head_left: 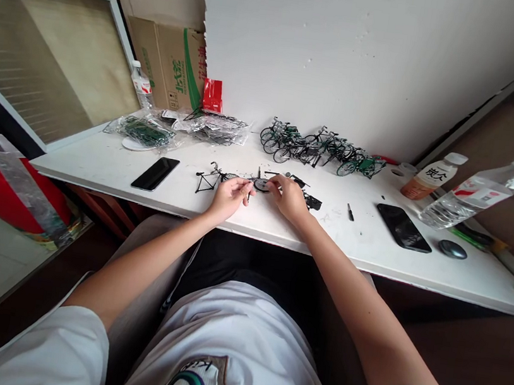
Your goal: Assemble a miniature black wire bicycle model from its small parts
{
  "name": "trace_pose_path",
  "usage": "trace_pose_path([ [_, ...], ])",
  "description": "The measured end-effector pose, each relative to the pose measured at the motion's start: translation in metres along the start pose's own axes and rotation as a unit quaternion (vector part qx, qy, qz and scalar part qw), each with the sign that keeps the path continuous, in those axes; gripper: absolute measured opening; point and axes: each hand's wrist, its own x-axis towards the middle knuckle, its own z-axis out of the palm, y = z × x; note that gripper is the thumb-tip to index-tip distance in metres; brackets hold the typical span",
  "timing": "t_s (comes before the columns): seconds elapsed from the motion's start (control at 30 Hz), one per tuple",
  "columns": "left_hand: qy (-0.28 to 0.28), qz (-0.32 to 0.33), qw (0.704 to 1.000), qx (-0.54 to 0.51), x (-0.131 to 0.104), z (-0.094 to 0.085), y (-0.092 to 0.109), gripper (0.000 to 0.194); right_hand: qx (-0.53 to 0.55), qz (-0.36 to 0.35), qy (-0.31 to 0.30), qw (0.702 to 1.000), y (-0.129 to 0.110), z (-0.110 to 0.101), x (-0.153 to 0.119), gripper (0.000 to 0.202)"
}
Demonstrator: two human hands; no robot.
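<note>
My left hand is closed in a pinch just above the table's front part. Whatever its fingertips hold is too small to name. Facing it, my right hand has its fingers closed at the edge of a small spoked bicycle wheel, which shows between the two hands. Left of my left hand stands a black miniature bicycle frame with handlebars, partly covered by that hand. Dark miniature parts, one like a basket, lie beside my right hand, partly hidden by it.
Several assembled model bicycles stand at the back. Bagged parts lie back left, near a cardboard box. Phones lie left and right. A small screwdriver, bottles and a dark round case are to the right.
</note>
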Motion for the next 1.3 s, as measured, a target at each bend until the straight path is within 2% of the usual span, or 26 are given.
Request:
trace_pose_path([
  [0.1, 0.006, 0.004, 1.000, -0.007, 0.000, 0.001, 0.002, 0.038, 0.120, 0.012, 0.057, 0.991, 0.001, 0.000, 0.001, 0.034],
  [0.2, 0.013, 0.002, 1.000, -0.016, -0.001, 0.001, 0.004, 0.037, 0.193, 0.006, 0.100, 0.976, -0.004, -0.002, 0.000, 0.048],
  [0.43, 0.033, 0.012, 0.999, -0.020, -0.002, 0.002, 0.005, 0.041, 0.319, 0.060, 0.099, 0.941, -0.020, 0.000, -0.001, 0.059],
  [0.7, 0.047, 0.055, 0.997, -0.007, -0.004, 0.003, 0.002, 0.048, 0.243, 0.013, 0.141, 0.960, -0.018, 0.008, -0.005, 0.048],
  [0.9, 0.044, 0.057, 0.997, 0.000, -0.005, 0.003, 0.002, 0.046, 0.209, 0.010, 0.118, 0.971, -0.020, 0.008, -0.005, 0.054],
  [1.3, 0.044, 0.047, 0.998, -0.001, -0.006, 0.002, 0.003, 0.047, 0.191, -0.014, 0.131, 0.973, -0.025, 0.006, -0.006, 0.052],
])
